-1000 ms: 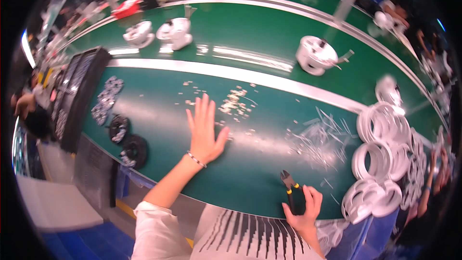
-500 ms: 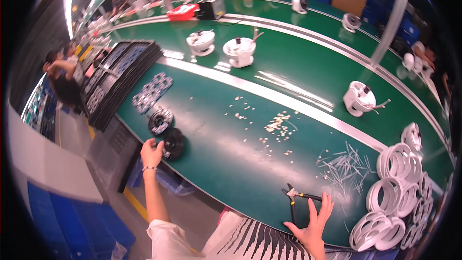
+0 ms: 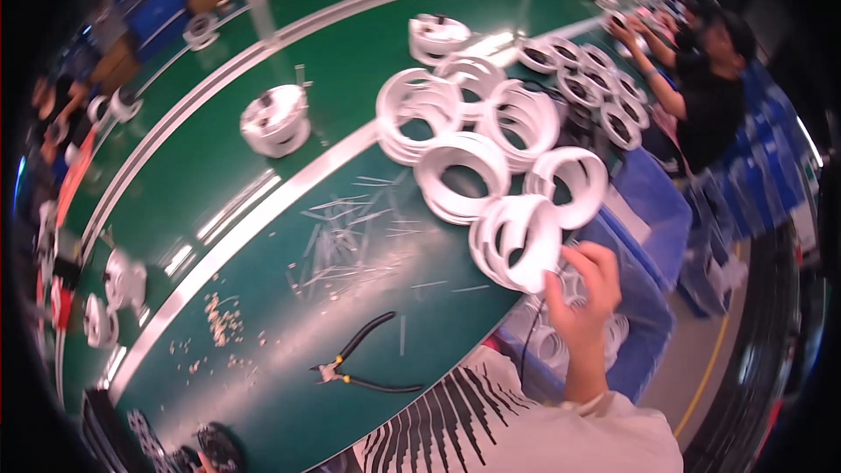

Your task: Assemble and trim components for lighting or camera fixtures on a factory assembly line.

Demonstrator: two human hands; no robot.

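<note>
My right hand (image 3: 589, 302) is at the front stack of white rings (image 3: 491, 250), its thumb and fingertips closed on the edge of the nearest ring. A little motion blur softens the fingers. Only a sliver of my left hand (image 3: 207, 462) shows at the lower edge, beside a black round part (image 3: 219, 447); its fingers are mostly hidden. Side cutters (image 3: 328, 373) with black and yellow handles lie spread on the green table (image 3: 289, 412), apart from both hands. Further stacks of white rings (image 3: 462, 177) stand behind the front one.
Thin clear strips (image 3: 337, 236) and small pale bits (image 3: 221, 322) lie scattered on the table. Beyond a metal rail, white round housings (image 3: 276, 121) stand on the green conveyor. A blue bin (image 3: 644, 333) with white rings adjoins the table at right. A co-worker (image 3: 701, 79) works beyond.
The view has swung right. My right hand has left the side cutters and closed on a ring at the white stack. My left hand has almost left the picture, still near the black part.
</note>
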